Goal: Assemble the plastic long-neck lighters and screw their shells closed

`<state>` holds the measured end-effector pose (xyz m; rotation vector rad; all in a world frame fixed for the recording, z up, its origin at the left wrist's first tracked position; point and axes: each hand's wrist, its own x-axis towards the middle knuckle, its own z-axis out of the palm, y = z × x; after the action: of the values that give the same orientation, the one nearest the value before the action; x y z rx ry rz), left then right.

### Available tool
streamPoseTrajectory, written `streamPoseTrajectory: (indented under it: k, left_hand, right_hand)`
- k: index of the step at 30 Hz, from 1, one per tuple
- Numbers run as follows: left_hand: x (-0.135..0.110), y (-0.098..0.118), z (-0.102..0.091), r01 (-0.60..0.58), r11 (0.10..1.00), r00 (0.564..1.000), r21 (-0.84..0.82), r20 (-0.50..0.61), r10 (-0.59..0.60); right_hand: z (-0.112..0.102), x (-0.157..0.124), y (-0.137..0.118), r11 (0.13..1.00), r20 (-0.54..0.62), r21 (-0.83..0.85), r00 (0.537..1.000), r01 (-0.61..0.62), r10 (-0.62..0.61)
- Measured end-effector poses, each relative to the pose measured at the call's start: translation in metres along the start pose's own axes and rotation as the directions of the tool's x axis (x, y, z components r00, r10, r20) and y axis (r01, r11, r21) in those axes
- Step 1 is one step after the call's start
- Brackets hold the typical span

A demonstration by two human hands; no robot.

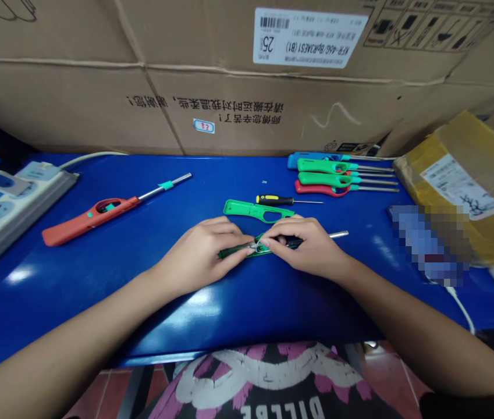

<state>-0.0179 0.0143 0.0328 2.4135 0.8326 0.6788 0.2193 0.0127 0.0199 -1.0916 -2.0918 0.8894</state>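
Observation:
My left hand [203, 253] is closed around the handle end of an opened stick lighter [231, 251], whose inner parts lie in a green shell half. My right hand [312, 247] pinches at the lighter's middle, where thin wire or small parts show; the fingers hide the details. The metal tube [339, 234] sticks out past my right hand. Just beyond both hands lies the other green shell half [247, 209], its hollow side showing. A yellow-and-black screwdriver [275, 200] rests behind that shell, its shaft pointing right.
An orange-red stick lighter [92, 220] with green tape lies left, beside a power strip [15, 203]. Several lighters [325, 178] are grouped at the back right. A taped package [465, 180] and a blurred phone-like object [432, 238] with a cable are on the right. A large cardboard box [212, 87] stands behind.

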Motion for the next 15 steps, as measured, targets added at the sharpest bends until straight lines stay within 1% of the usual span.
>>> streamPoseTrajectory:
  k: [3, 5, 7, 12, 15]
  left_hand:
    - [0.0002, -0.0015, -0.0036, 0.005, 0.996, 0.999, 0.091, 0.040, -0.009]
    - [-0.0001, -0.0035, -0.0032, 0.011, 0.992, 0.998, 0.127, 0.056, -0.018]
    - [-0.0001, -0.0048, -0.0021, 0.013, 0.990, 0.997, 0.137, 0.079, -0.024]
    - [0.0008, -0.0017, -0.0024, 0.023, 0.986, 0.993, 0.163, 0.110, -0.042]
    - [0.0006, -0.0006, -0.0021, 0.010, 0.985, 0.995, 0.172, 0.100, -0.028]
  right_hand:
    - [-0.0037, -0.0003, -0.0014, 0.977, -0.080, -0.199, 0.993, 0.070, -0.087]
    - [-0.0066, -0.0003, 0.0003, 0.959, -0.107, -0.269, 0.987, 0.084, -0.117]
    - [-0.0086, -0.0004, 0.0032, 0.949, -0.114, -0.301, 0.984, 0.095, -0.135]
    - [-0.0097, -0.0010, 0.0069, 0.936, -0.086, -0.338, 0.987, 0.100, -0.136]
    - [-0.0106, -0.0014, 0.0054, 0.933, -0.006, -0.337, 0.991, 0.126, -0.136]
